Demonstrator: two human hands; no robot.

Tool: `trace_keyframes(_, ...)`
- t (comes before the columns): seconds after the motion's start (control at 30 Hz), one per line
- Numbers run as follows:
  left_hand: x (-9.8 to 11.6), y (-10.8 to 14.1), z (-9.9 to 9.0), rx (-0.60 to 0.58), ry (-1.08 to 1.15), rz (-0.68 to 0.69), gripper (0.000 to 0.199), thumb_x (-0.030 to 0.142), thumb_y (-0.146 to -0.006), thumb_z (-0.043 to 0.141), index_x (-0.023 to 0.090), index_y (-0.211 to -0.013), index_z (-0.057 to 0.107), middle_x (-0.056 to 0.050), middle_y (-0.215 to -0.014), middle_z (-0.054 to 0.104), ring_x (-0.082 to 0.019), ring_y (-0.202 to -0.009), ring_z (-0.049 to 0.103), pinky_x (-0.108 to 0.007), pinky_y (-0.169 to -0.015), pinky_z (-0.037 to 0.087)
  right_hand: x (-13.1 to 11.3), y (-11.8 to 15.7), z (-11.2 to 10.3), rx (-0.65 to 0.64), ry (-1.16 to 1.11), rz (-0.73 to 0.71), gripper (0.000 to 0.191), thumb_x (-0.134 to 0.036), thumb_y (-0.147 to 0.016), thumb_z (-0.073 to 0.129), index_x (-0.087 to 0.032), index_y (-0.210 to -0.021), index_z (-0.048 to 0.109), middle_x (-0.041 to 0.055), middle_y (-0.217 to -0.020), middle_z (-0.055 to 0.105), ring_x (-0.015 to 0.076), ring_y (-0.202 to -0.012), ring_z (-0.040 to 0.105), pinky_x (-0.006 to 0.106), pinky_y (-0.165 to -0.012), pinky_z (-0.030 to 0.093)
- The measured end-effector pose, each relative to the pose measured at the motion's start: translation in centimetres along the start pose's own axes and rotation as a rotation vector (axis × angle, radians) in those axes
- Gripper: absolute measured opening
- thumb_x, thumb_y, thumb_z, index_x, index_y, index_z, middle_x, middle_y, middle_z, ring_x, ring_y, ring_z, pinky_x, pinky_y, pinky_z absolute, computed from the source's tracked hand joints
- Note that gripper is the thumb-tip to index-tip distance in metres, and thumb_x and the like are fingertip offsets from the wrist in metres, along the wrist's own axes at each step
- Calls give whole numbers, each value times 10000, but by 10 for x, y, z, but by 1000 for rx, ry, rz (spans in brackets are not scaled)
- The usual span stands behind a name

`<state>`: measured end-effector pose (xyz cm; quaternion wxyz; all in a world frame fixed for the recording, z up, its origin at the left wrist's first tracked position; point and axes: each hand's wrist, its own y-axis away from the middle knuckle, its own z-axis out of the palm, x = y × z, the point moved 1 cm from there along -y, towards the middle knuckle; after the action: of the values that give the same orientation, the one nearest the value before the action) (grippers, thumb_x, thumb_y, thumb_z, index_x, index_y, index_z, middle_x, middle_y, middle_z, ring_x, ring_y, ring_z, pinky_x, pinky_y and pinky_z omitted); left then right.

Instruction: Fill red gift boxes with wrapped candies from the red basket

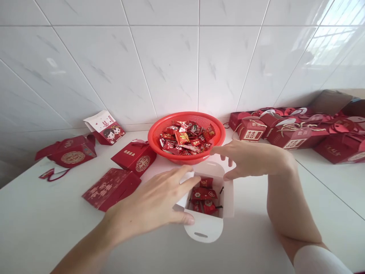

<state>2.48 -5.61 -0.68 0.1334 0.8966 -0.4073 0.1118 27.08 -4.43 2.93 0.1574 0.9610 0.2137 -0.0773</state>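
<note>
A small white-lined gift box (203, 230) stands before me with its flaps folded out. Inside it lie several red-wrapped candies (204, 194) and some dark strips. My left hand (155, 201) is at the box's left side, fingers spread, the thumb over the corner of the front flap. Whether it presses on the cardboard I cannot tell. Above the box's right rear corner hovers my right hand (249, 158), its fingers curved and apart with nothing in them. Behind the box sits a red plastic basket (154, 141) heaped with wrapped candies (184, 137).
To the left are red gift boxes (112, 188), one with a round gold emblem (72, 156), and a white-topped box (107, 127) by the tiled wall (171, 64). Many closed red boxes (293, 133), some tied with twine, crowd the right rear. A seam crosses the white table (327, 182).
</note>
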Motion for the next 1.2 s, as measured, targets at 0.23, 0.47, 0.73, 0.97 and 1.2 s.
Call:
trace_keyframes(0.23, 7, 2, -2, 75, 29, 63, 485, 499, -815, 757, 275, -1236, 669, -47, -1238, 626, -237, -1016, 667, -297, -814, 552, -10, 3, -1, -82, -32, -139, 511, -297, -767, 719, -228, -1265, 631, 54, -987, 735, 232, -868, 684, 288, -653, 453)
trace_keyframes(0.47, -7, -2, -11, 51, 114, 32, 787, 779, -670, 721, 290, -1282, 650, -70, -1254, 624, -292, -1091, 641, -321, -812, 556, -7, 1, -2, -87, -145, -227, 495, -292, -755, 728, -232, -1243, 669, 56, -1075, 743, 243, -953, 691, 297, -724, 501)
trace_keyframes(0.73, 3, -3, -13, 17, 146, 151, 508, 562, -845, 718, 310, -1283, 664, -47, -1342, 616, -272, -1199, 608, -341, -965, 512, -12, -6, 3, -95, -131, -280, 451, -340, -784, 692, -209, -1215, 660, 61, -1052, 726, 217, -884, 668, 290, -680, 475)
trace_keyframes(0.97, 11, -8, -3, 53, 117, 279, 194, 261, -959, 612, 254, -1110, 733, -24, -1213, 671, -206, -1087, 648, -281, -922, 506, -19, -19, 6, -123, -81, -204, 270, -423, -790, 675, -198, -934, 638, 37, -878, 655, 199, -791, 598, 278, -588, 394)
trace_keyframes(1.2, 10, -9, 2, 17, 33, 332, 195, 211, -989, 547, 237, -1004, 740, -38, -1088, 671, -197, -1031, 635, -302, -939, 492, -12, -26, 8, -142, -93, -194, 366, -512, -758, 712, -192, -894, 598, 38, -891, 648, 196, -770, 591, 275, -572, 384)
